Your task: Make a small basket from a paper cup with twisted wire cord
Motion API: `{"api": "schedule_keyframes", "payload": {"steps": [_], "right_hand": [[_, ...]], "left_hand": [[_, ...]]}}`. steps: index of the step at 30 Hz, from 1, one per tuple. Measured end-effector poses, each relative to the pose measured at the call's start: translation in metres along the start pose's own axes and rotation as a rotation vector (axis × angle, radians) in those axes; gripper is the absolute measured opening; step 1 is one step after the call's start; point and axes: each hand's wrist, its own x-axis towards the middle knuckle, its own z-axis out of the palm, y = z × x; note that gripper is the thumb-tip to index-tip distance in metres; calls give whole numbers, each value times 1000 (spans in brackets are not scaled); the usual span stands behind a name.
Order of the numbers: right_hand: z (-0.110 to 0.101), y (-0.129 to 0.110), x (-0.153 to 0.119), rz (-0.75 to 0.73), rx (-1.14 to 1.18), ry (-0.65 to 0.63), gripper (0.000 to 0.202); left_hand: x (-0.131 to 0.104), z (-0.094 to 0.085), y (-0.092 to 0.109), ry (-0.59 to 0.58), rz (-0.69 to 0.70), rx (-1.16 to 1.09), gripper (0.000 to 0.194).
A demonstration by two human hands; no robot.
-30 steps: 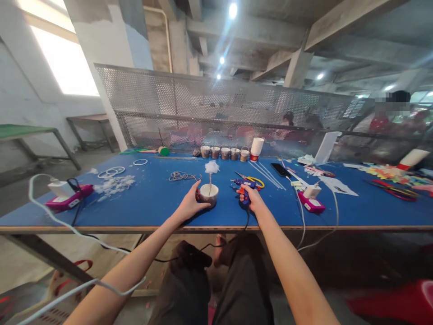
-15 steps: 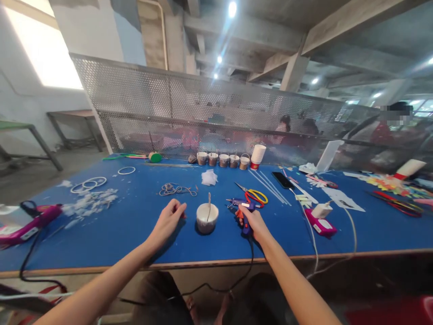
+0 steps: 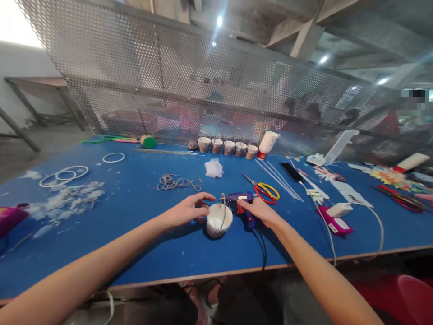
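Note:
A small cup (image 3: 216, 228) stands upright on the table, white inside and grey-brown outside. A thin cord handle (image 3: 222, 205) arches over it. Just left of the cup, my left hand (image 3: 191, 211) has its fingers apart, thumb and fingertips close to the rim; I cannot tell whether they touch it. On the cup's right, my right hand (image 3: 262, 211) is closed around a blue glue gun (image 3: 249, 220) with an orange trigger. Its nozzle points left behind the cup, and its black cable runs down to the table edge. Scissors (image 3: 265, 194) with red and yellow handles lie beyond it.
At the back stand several small cups (image 3: 229, 148) and a tilted stack of paper cups (image 3: 267, 144). Grey cord (image 3: 174, 182), white squares (image 3: 214, 168), white sticks (image 3: 282, 180), rings (image 3: 66, 175) and scraps (image 3: 64, 203) lie about. A phone (image 3: 291, 172) and pink power strip (image 3: 334, 221) are right.
My left hand has moved right and opened its fingers beside the cup. The glue gun in my right hand has come closer to the cup. The view has tilted downward.

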Motion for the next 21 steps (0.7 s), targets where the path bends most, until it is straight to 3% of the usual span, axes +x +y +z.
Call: {"api": "schedule_keyframes", "payload": {"steps": [4,7,12,15,17,21], "right_hand": [[-6,3,-5,28,-39,28,27],[-14,7,-14,83,-47,29,32],[-39,7,-32,150,-127,55,36],[-48,-10,-45,55,-203,168,26],[-42,-27,-53,-110,-237,246,19],[-6,-59,-58,-258,-145,81,20]], "left_hand": [[3,-5,-2,-227,25,-63,59],[0,-5,-7,-305,39,-23,73],[-6,9,-16,-167,73,69,69],[-10,20,-16,-70,105,111,66],[-13,26,-14,-35,147,154,61],[-17,29,-9,4,215,257,56]]}}
